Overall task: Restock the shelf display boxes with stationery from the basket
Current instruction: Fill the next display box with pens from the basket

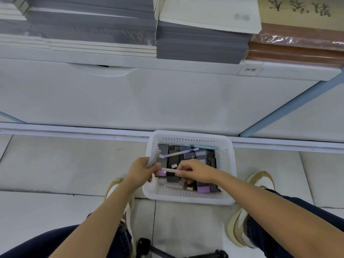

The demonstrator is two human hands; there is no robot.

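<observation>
My left hand point(142, 171) has a closed grip on a bundle of slim pastel pens point(153, 157), while my right hand point(195, 170) pinches a smooth pink pen point(170, 170) over the white plastic mesh basket point(226, 157) on the tiled floor point(65, 164), under the shelf point(167, 64).

We look steeply down from head height, facing the shelf point(167, 94), the basket point(188, 197) close below on the floor point(65, 164)
</observation>
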